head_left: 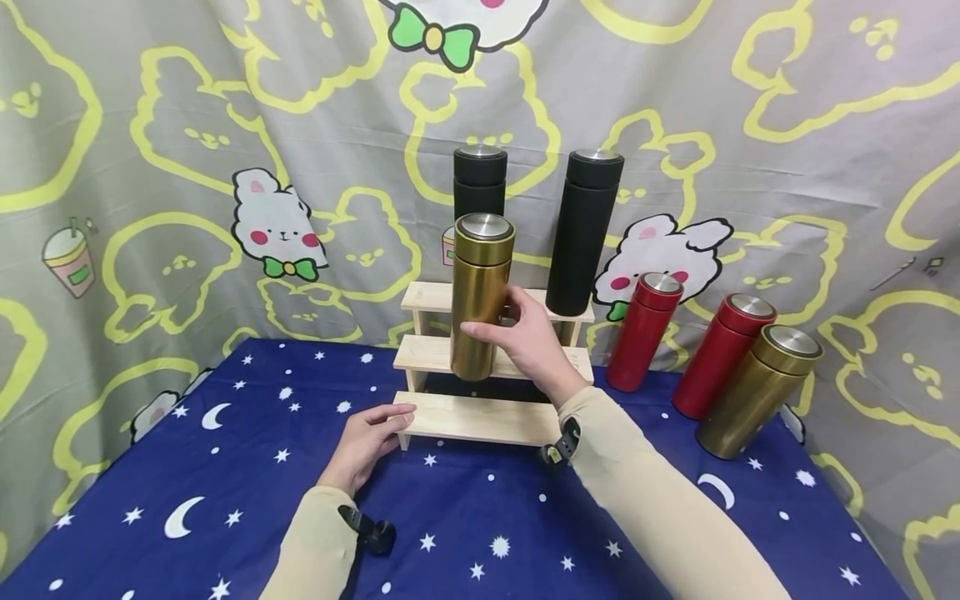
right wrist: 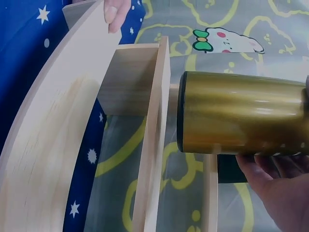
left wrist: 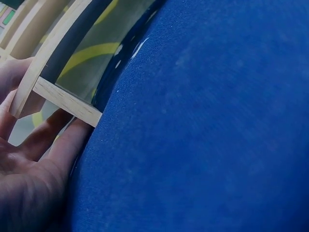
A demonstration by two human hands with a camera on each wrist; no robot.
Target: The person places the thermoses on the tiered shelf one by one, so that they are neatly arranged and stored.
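Note:
Upright in front of the middle step, a gold thermos flask [head_left: 478, 292] is gripped by my right hand [head_left: 532, 337], thumb across its front. In the right wrist view the dark-rimmed base of that flask is beside the edge of a wooden step, with a gap between them. My left hand [head_left: 369, 442] holds the left end of the lowest step of a three-tier wooden stand [head_left: 480, 418]. The left wrist view shows fingers [left wrist: 72, 140] under the board by its leg and a fingertip on top.
On the top step stand two black thermos flasks [head_left: 576, 233], the left one partly hidden behind the gold flask. To the right of the stand are two red flasks [head_left: 645, 333] and another gold flask [head_left: 757, 392]. A patterned curtain [head_left: 337, 167] hangs behind the blue star-print cloth [head_left: 262, 467].

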